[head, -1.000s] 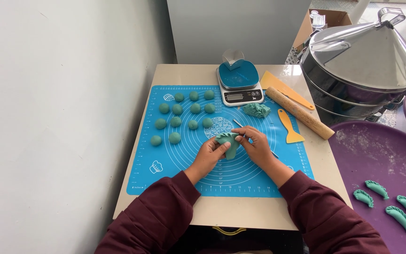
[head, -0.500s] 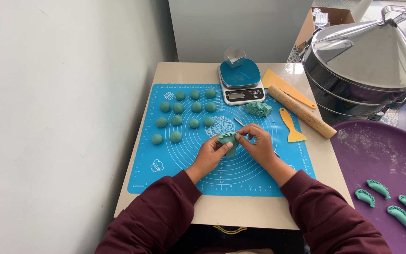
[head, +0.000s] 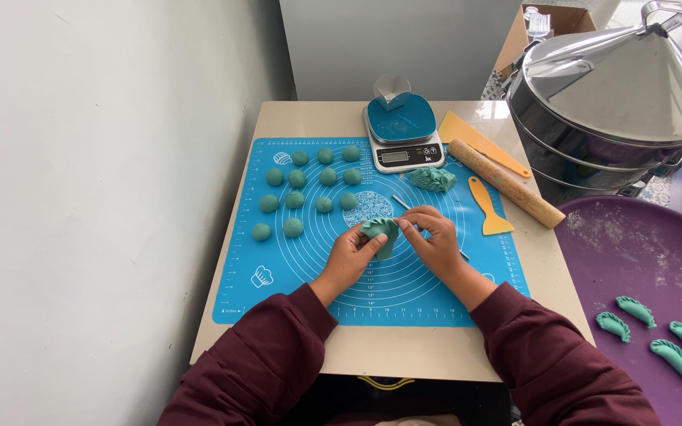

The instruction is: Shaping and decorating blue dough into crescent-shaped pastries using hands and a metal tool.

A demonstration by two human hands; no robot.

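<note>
Pinching the folded teal dough dumpling [head: 380, 235], your left hand [head: 350, 259] and right hand [head: 436, 241] close mid-mat; blue silicone mat [head: 309, 276] edges lie clear.

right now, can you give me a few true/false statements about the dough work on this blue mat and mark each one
1. Both hands hold one folded teal dough piece above the blue mat. True: the left hand and the right hand pinch it together.
2. The small dough balls sit on the mat's right side. False: they are grouped on its left side.
3. Four shaped dumplings lie on the purple tray. True.
4. The rolling pin lies on the purple tray. False: it lies on the table beside the mat's right edge.
5. The scale stands at the far edge of the mat. True.
</note>
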